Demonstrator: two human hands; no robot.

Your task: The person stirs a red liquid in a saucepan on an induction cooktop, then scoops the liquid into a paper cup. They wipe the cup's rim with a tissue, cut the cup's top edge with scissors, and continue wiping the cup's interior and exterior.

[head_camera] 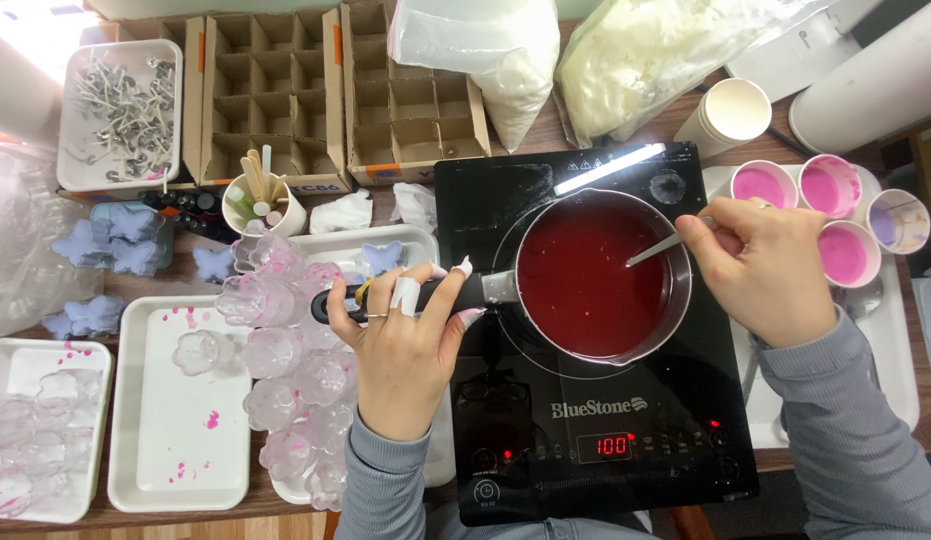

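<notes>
Steel and black plastic: my left hand (405, 345) was wrapped around the saucepan's black handle (465, 293), fingers (447, 290) curled over the top, gripping it.
Right hand: my right hand (770, 265) was pinched shut on a thin metal stirrer (653, 250), whose tip dipped into the red liquid (585, 280).
Saucepan: the saucepan (675, 300) sat on the black induction cooktop (605, 440), centred on its ring, and was filled fairly high.
Handling: I judged the pan moderately heavy with a sloshing, probably hot load; the walls were stiff metal and best left untouched. The handle was the only sensible hold, taken well back from the pan.
Stirrer: light, rigid, and I thought slippery if coated.
Left edge: clear flower-shaped moulds (285, 360) crowded just beside my left wrist, on and around white trays (175, 480); they looked light and easily knocked.
Right edge: paper cups with pink residue (830, 185) stood near my right hand.
Open room: little on the tabletop (235, 522); the freest space was the cooktop's front panel.
</notes>
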